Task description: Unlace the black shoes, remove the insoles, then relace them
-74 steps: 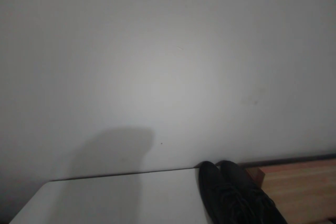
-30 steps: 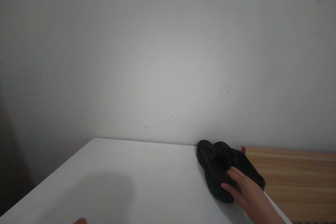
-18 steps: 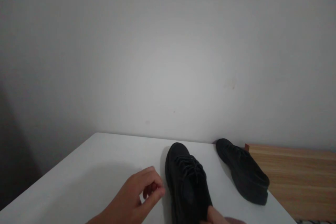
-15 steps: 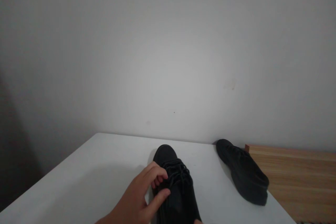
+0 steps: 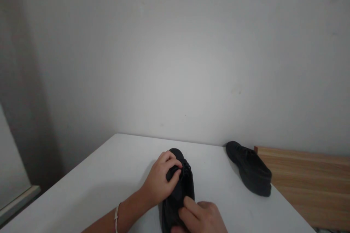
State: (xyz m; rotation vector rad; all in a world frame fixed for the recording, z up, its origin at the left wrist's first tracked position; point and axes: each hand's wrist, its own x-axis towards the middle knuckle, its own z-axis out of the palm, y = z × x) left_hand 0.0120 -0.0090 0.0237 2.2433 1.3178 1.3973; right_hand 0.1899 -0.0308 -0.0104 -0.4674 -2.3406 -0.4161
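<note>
A black lace-up shoe [image 5: 175,198] lies on the white table [image 5: 117,167] in front of me, toe pointing at the wall. My left hand [image 5: 161,180] is over its front, fingers curled and thumb bent in at the laces [image 5: 187,169]. Whether those fingertips grip a lace or the tongue is too dark to tell. At the shoe's opening, my right hand [image 5: 203,216] has its fingers closed on the right-side rim. Part of the toe and the heel end are hidden or cut off by the frame.
A second black shoe [image 5: 250,169] sits at the table's right edge, toe near the wall [image 5: 175,62]. Beyond that edge is a wood-grain panel [image 5: 306,185]. A pale ledge [image 5: 20,202] shows at the lower left.
My left hand has moved forward along the shoe, its fingers more curled at the laces. My right hand has come up from the bottom edge onto the shoe's opening. The view has shifted slightly.
</note>
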